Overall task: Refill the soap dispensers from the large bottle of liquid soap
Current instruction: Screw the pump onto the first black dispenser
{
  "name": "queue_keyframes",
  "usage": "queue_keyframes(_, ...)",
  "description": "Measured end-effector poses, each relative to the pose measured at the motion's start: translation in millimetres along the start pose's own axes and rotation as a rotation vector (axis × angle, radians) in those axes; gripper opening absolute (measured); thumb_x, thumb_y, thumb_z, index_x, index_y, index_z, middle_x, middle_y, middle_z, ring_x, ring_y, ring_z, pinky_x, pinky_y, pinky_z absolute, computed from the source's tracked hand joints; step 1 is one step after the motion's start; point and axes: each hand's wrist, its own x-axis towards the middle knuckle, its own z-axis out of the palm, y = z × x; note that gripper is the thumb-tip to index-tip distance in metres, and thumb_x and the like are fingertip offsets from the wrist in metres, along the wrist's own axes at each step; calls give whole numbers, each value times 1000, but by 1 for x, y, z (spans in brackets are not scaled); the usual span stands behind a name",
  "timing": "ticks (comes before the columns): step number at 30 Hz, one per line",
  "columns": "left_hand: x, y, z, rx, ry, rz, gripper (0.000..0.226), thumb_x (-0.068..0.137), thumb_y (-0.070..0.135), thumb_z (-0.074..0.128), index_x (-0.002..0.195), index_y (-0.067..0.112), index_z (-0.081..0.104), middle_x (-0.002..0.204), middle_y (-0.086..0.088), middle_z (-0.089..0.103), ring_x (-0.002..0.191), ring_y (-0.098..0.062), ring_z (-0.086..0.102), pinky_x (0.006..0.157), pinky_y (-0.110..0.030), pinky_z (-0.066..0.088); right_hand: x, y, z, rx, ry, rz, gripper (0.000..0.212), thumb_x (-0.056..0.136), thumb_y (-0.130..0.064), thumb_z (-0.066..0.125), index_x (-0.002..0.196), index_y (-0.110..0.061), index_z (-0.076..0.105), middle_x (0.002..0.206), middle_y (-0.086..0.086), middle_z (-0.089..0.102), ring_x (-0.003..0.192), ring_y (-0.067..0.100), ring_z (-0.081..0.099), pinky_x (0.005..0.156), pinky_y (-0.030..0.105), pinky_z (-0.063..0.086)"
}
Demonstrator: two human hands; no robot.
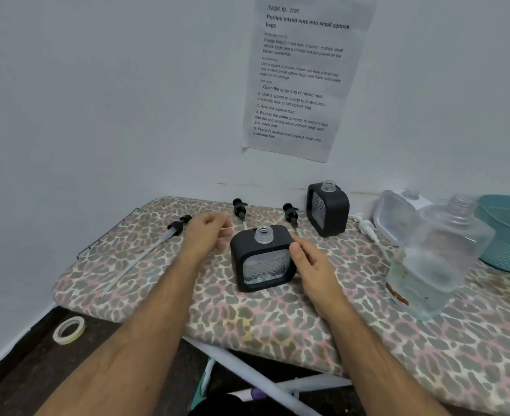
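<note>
A black-framed glass soap dispenser (pixel 262 259) stands uncapped in the middle of the board, with a little clear liquid at its bottom. My left hand (pixel 207 235) hovers just left of it, fingers loosely curled, holding nothing. My right hand (pixel 307 262) touches the dispenser's right side with relaxed fingers. A second black dispenser (pixel 328 210) stands uncapped near the wall. The large clear soap bottle (pixel 436 262) stands uncapped at the right, partly filled. Three black pump heads (pixel 179 225) (pixel 239 208) (pixel 291 214) lie on the board behind the hands.
The leopard-print ironing board (pixel 277 319) fills a corner of white walls. A white pump (pixel 366 228), a clear dispenser (pixel 397 216) and a teal basin (pixel 508 235) lie at the right. A tape roll (pixel 68 329) sits on the dark floor, lower left.
</note>
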Motion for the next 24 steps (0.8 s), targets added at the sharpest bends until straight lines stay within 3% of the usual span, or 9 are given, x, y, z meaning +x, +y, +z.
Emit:
queue_keyframes(4,35,7,17,230,18,22,18,94,33,64,95,16,68,90,-7,72,84,-23,70,77,-38,57,2,6,-2,19,3,-4,86,72,-86,53,138,-31,56,129,-8,65,116,15,64,76,17,55)
queue_keyframes(6,50,7,25,327,57,37,20,92,36,66,87,17,67,85,-6,72,80,-23,71,83,-40,60,4,8,-1,53,10,5,87,72,-87,54,138,-31,55,132,-8,64,121,15,61,89,32,57)
queue_keyframes(8,63,8,31,442,89,25,32,91,44,66,82,13,64,80,-2,69,69,-21,68,79,-40,60,5,10,-1,98,15,10,86,72,-84,58,138,-29,56,133,-7,64,123,13,60,101,46,51)
queue_keyframes(12,86,16,37,694,109,22,55,88,62,59,67,12,57,63,-2,61,51,-17,54,63,-33,54,5,9,0,152,22,40,90,66,-83,64,137,-27,57,130,-5,65,121,14,62,102,48,50)
queue_keyframes(15,101,17,38,675,89,-27,66,86,67,59,75,2,66,72,-8,72,57,-21,63,56,-31,53,3,6,-1,161,16,49,88,67,-76,65,137,-24,57,126,-5,68,116,13,65,98,49,53)
queue_keyframes(18,108,16,42,612,68,-105,62,86,64,60,76,3,67,68,-9,73,47,-17,60,48,-25,48,2,5,-1,148,17,55,78,72,-68,67,137,-24,58,124,-6,68,115,12,65,97,50,53)
queue_keyframes(24,120,8,52,608,68,-129,53,84,57,69,75,5,67,64,-7,70,44,-15,56,51,-25,52,3,3,-1,141,18,62,71,75,-61,69,135,-24,59,121,-8,70,113,11,65,97,50,54)
